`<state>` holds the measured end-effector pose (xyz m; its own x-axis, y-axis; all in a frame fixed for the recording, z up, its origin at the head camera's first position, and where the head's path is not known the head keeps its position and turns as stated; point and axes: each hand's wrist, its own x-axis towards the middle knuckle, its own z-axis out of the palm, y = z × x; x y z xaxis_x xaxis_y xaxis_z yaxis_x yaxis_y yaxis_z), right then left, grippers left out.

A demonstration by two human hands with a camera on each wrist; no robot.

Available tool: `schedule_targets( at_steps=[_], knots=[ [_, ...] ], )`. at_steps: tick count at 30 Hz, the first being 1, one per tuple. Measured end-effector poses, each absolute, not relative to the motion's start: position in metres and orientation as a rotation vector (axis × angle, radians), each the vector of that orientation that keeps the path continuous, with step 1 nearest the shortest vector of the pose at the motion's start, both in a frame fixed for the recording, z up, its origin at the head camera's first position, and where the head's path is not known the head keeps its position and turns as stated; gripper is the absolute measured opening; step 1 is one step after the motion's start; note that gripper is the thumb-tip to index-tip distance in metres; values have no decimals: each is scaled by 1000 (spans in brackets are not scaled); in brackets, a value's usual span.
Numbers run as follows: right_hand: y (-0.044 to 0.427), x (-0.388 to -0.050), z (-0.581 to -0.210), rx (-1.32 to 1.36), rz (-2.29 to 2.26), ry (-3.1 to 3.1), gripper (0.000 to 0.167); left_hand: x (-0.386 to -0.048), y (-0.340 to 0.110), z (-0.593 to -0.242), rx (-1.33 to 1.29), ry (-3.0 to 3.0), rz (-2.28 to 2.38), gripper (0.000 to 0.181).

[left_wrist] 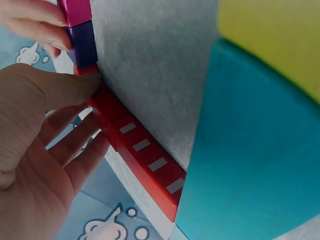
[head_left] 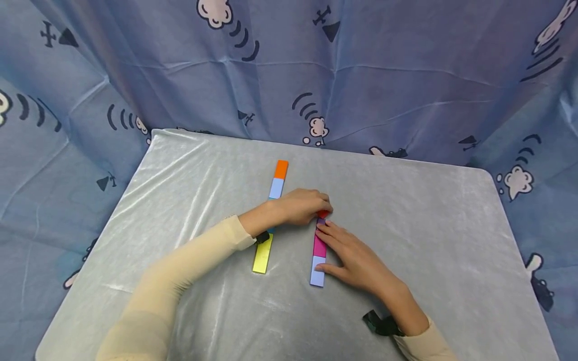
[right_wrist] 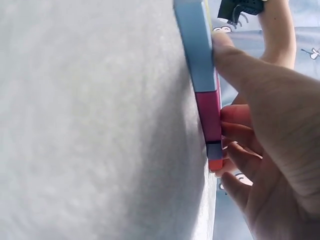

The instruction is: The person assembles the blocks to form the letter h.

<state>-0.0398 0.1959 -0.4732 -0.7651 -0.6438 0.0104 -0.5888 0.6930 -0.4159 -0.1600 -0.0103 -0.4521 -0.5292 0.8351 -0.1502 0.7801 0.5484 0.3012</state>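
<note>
In the head view two rows of flat colored blocks lie on the table. My left hand (head_left: 304, 206) reaches over the left row to the far end of the right row. There its thumb and fingers pinch a red block (left_wrist: 107, 106); another red block with white rectangles (left_wrist: 151, 159) adjoins it in the left wrist view, hidden from the head view. My right hand (head_left: 358, 258) rests along the right row, fingers fairly straight. Its fingertips touch near the purple block (left_wrist: 82, 45) and the magenta block (head_left: 319, 246), while its thumb touches the light blue block (right_wrist: 197, 47).
Along the left row are an orange block (head_left: 281, 169), a light blue block (head_left: 276, 188), a teal block (left_wrist: 250, 150) and a yellow block (head_left: 262, 255). My left forearm crosses this row. Grey cloth (head_left: 406, 210) covers the table, and a patterned blue curtain (head_left: 271, 75) hangs behind.
</note>
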Motion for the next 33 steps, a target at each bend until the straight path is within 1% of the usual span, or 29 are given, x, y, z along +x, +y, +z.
schedule_targets(
  at_steps=[6,13,33],
  knots=[
    [196,-41,-477,-1048,-599,2797,85,-160,-13,-453,1353,2515,302,29],
    [197,-41,-477,-1054,-581,2791,86,-160,-13,-454,1352,2512,323,32],
    [197,-39,-476,-1093,-590,2806,85,-158,-15,-456,1384,2498,329,33]
  ],
)
